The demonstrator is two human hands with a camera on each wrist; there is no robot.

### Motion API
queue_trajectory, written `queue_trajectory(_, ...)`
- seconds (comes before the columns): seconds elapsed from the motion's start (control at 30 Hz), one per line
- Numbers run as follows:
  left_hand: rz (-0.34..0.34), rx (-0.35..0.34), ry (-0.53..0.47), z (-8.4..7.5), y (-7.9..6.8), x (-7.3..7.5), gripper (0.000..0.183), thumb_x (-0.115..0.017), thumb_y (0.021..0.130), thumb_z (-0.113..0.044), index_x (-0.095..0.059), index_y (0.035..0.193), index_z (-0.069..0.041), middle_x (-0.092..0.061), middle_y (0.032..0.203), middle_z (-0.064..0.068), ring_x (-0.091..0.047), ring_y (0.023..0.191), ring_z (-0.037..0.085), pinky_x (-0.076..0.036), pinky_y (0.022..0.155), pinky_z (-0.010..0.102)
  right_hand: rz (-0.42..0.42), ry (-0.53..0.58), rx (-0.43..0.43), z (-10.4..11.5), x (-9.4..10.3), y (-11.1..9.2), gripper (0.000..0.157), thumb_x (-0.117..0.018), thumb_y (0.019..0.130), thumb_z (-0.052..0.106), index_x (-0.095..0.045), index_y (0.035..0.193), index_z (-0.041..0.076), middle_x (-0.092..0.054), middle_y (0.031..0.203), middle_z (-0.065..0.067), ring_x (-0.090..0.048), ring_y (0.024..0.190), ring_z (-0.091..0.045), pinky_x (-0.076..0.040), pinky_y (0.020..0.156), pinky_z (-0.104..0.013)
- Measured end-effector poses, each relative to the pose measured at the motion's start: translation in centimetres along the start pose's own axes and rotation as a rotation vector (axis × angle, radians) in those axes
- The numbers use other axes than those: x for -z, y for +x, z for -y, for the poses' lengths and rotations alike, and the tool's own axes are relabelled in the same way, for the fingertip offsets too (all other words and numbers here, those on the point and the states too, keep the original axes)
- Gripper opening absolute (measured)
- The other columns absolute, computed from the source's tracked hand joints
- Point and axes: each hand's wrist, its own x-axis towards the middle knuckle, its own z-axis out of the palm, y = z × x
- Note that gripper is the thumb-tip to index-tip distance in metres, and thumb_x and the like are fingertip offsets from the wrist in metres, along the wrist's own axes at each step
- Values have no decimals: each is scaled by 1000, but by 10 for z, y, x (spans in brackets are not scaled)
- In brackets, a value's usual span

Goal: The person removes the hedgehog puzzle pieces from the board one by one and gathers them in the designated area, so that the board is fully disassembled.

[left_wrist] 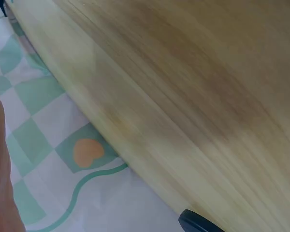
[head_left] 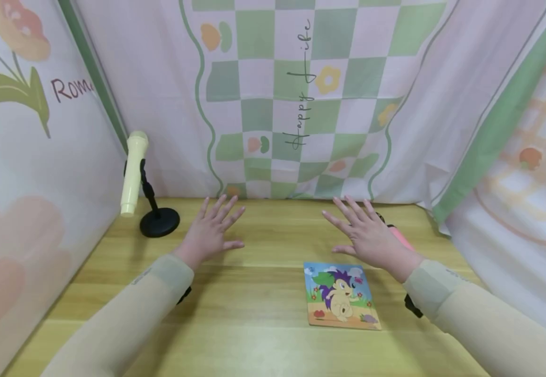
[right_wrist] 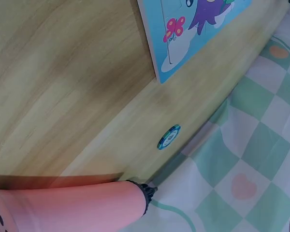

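Observation:
My left hand [head_left: 210, 230] is held over the left half of the wooden table with its fingers spread and nothing in it. Opposite it, my right hand [head_left: 369, 233] has its fingers fanned out, also without anything in its grasp. Just below the right hand lies a square picture board [head_left: 343, 296] showing a purple-spined hedgehog; the right wrist view shows a piece line on its surface [right_wrist: 183, 38]. A pink cylinder with a black toothed end [right_wrist: 72, 208] is partly hidden behind the right hand in the head view. Near it is a small round blue-green disc [right_wrist: 169, 137].
At the back left, a pale yellow microphone [head_left: 133, 173] is mounted on a black stand [head_left: 159, 222]. A green-and-white checked curtain [head_left: 291, 104] hangs along the table's back edge. Printed cloth also hangs at the left [head_left: 32, 173] and right sides.

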Motion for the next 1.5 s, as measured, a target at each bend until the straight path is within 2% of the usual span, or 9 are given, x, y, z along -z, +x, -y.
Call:
queue_trajectory(0.23, 8, -19, -10, -8, 0, -5, 92, -31, 88, -80, 1, 157, -29, 13, 163, 4, 11, 148, 29, 9, 113, 57, 12, 6, 0, 1, -4, -8, 87, -42, 91, 72, -21, 158, 22, 12, 163, -10, 10, 148, -32, -1, 114, -60)
queue_trajectory(0.37, 5, -34, -38, -17, 4, -8, 90, -32, 89, -79, -2, 158, -30, 12, 163, 3, 12, 148, 27, 10, 113, 57, 17, 13, 8, 3, -3, -12, 87, -50, 91, 67, -19, 158, 21, 12, 163, -12, 9, 148, -35, -2, 114, -61)
queue_trajectory(0.53, 21, -56, -145, -39, 11, -1, 87, -36, 90, -76, -11, 158, -30, 11, 163, 2, 9, 148, 27, 13, 111, 56, 70, 74, 5, 14, -3, -21, 88, -56, 90, 63, -20, 158, 21, 7, 163, -14, 5, 147, -38, -2, 113, -62)
queue_trajectory(0.67, 56, -75, -187, -63, 16, 7, 86, -36, 90, -76, -11, 158, -29, 11, 163, 2, 10, 148, 26, 12, 111, 56, 99, 175, -2, 29, -6, -37, 86, -61, 88, 61, -29, 156, 17, -5, 162, -19, -5, 146, -43, -11, 110, -67)
queue_trajectory(0.8, 65, -103, -233, -87, 22, 11, 86, -39, 90, -75, -14, 158, -29, 11, 162, 3, 11, 147, 26, 12, 112, 54, 191, 295, -18, 43, -11, -57, 89, -62, 86, 63, -32, 154, 13, -15, 159, -23, -16, 143, -48, -17, 107, -69)
queue_trajectory(1.0, 103, -158, -321, -116, 24, 12, 85, -43, 88, -74, -25, 157, -28, 7, 162, 4, 9, 148, 27, 7, 114, 53, 423, 435, -61, 58, -20, -73, 97, -51, 83, 77, -25, 157, 20, -14, 161, -18, -15, 144, -44, -18, 110, -64)
queue_trajectory(1.23, 175, -190, -481, -134, 23, 17, 77, -49, 89, -70, -37, 152, -28, -11, 163, 10, -5, 149, 33, -5, 116, 54, 418, 509, -100, 72, -23, -58, 95, -53, 84, 74, -23, 158, 23, -12, 162, -17, -17, 144, -45, -20, 110, -63)
queue_trajectory(1.37, 197, -181, -486, -140, 28, 20, 73, -57, 88, -65, -45, 148, -26, -27, 159, 10, -19, 146, 32, -12, 116, 54, 437, 520, -98, 78, -23, -45, 94, -52, 84, 74, -20, 158, 25, -9, 163, -15, -15, 144, -44, -20, 110, -62)
queue_trajectory(1.5, 178, -174, -470, -142, 33, 19, 71, -66, 85, -61, -54, 142, -21, -42, 150, 9, -34, 139, 30, -21, 114, 52, 475, 542, -106, 80, -22, -35, 94, -56, 84, 71, -21, 158, 25, -9, 163, -15, -13, 145, -44, -19, 111, -62)
